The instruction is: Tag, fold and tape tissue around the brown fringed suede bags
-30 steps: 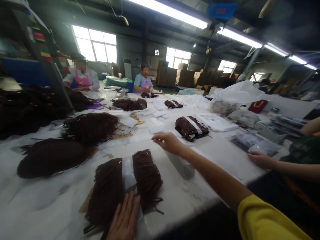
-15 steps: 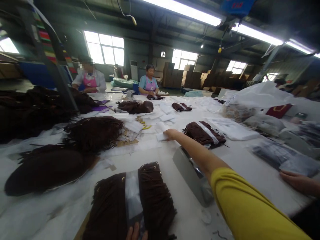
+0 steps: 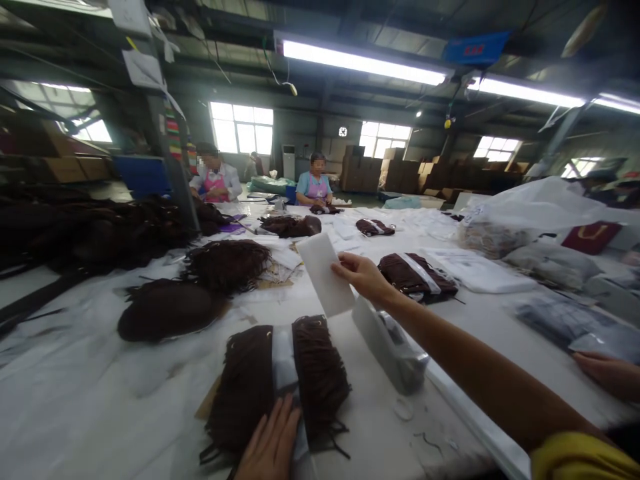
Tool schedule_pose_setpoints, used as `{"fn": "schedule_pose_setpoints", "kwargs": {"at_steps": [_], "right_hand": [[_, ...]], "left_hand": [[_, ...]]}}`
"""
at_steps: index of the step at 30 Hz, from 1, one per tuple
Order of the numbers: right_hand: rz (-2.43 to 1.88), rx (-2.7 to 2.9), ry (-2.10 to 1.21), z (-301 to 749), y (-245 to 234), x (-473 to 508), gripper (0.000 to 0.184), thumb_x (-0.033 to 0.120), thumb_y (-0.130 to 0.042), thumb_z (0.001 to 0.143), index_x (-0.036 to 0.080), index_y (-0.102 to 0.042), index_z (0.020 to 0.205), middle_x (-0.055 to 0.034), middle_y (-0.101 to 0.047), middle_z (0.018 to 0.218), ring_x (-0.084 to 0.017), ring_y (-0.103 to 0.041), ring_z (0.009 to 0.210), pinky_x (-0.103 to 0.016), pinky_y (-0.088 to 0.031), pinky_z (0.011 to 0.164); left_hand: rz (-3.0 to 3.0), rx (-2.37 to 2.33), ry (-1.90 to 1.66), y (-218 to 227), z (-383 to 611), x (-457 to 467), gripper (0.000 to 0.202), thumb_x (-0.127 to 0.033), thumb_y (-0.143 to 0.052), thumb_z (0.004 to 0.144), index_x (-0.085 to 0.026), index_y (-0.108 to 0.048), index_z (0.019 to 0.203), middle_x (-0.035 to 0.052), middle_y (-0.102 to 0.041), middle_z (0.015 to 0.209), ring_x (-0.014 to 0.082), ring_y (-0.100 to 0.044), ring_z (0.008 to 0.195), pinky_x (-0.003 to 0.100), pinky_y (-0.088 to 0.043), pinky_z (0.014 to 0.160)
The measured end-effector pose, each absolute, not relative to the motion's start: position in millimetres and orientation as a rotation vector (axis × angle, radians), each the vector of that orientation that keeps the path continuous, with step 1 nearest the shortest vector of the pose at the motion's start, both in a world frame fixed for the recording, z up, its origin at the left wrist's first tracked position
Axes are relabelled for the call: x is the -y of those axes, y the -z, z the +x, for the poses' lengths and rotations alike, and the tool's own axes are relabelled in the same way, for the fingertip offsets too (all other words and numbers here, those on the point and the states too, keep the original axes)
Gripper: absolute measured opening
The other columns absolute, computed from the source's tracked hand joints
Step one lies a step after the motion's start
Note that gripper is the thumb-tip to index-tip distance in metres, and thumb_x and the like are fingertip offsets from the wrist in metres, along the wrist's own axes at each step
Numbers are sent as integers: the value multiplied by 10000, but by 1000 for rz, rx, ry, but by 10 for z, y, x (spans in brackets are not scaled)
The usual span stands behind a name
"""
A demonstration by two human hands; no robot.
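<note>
My left hand lies flat, fingers stretched, on a brown fringed bag. A pale translucent band runs around the bag's middle, under my fingertips. My right hand pinches a thin white sheet by its right edge and lifts it above the table. Below my right wrist stands a grey tape dispenser. Close to my right forearm lies another banded brown fringed bag.
Brown fringed bags and a dark heap lie at left beside a metal post. Clear plastic bags are piled at right. A co-worker's hand rests by a plastic-wrapped packet. Two people sit across the table.
My right hand has lifted the white sheet off the table and drawn it back. My left hand shows further up on the bag's band. The view has turned left and up.
</note>
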State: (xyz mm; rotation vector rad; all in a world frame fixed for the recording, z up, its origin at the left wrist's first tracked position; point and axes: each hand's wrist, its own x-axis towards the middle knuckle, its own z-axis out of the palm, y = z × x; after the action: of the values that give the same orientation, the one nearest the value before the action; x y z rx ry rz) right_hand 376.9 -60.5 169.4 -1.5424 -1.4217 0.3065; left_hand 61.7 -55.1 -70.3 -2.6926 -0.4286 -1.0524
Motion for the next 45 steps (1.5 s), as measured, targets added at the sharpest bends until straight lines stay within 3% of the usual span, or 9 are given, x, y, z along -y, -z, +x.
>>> {"fn": "schedule_pose_setpoints", "kwargs": {"at_steps": [4,8,11,15,18,22,27,34,45], "right_hand": [[-1423,1261,-623,3319,-1659,1325,395,488,-653,860,159,-706,1074,-50,-733,925,-183,-663,819,-270,-519,698],[-1453,1111,-609,3140,-1513,1854,410,496,-707,812,176,-722,1068,-50,-732,913,-205,-669,848,-306,-546,738],[-1475,1052,-577,3044,-1335,2134,413,490,-704,820,191,-717,1103,-56,-735,941,-222,-674,901,-330,-561,776],[-1566,1183,-437,2751,-1094,2439,287,428,-659,880,218,-740,1059,-51,-735,973,-211,-681,872,-342,-567,783],[-1575,1419,-124,2447,-917,2582,172,304,-656,901,255,-750,1036,-44,-726,994,-193,-668,905,-345,-544,848],[-1503,1699,252,2088,-667,2649,275,173,-610,915,273,-702,1154,-44,-723,984,-181,-632,878,-342,-528,806],[-1412,1929,411,1738,-444,2572,275,182,-571,954,255,-655,1206,-8,-734,1041,-167,-619,899,-336,-487,795],[-1491,2062,453,1512,-348,2277,248,231,-504,995,220,-638,1203,-51,-701,1066,-186,-574,881,-346,-448,722],[-1391,2143,470,1383,-288,2009,231,235,-511,995,223,-642,1185,-35,-681,1043,-170,-536,817,-332,-432,669]], "left_hand": [[-2966,592,780,137,516,674,680,1,-428,758,-223,-549,1389,27,-544,1442,157,-578,1262,253,-448,1063],[-3480,848,387,-448,505,581,432,-300,-414,946,-231,-624,1317,42,-600,1381,235,-581,1263,354,-444,1071],[-3804,1168,295,-642,560,332,602,-543,-252,996,-203,-653,1288,53,-645,1328,282,-564,1273,379,-412,1086],[-4132,1615,34,-728,609,109,795,-650,-126,972,-121,-540,1398,133,-651,1303,266,-630,1175,343,-506,969],[-4110,1431,-15,-726,595,115,743,-663,-273,954,-123,-573,1365,134,-656,1298,274,-629,1167,349,-506,969],[-3803,796,148,-584,518,261,664,-503,-691,780,-171,-592,1346,93,-634,1342,305,-582,1222,380,-427,1063],[-3561,519,97,-531,472,338,582,-272,-598,820,-234,-543,1398,55,-606,1384,255,-599,1220,340,-422,1054],[-3864,282,-353,-865,705,-99,478,-401,-631,837,-223,-653,1281,14,-701,1242,225,-657,1099,267,-455,984],[-4111,272,-906,-978,882,-339,481,-283,-733,741,-201,-696,1213,23,-738,1124,221,-658,1043,309,-474,981]]}}
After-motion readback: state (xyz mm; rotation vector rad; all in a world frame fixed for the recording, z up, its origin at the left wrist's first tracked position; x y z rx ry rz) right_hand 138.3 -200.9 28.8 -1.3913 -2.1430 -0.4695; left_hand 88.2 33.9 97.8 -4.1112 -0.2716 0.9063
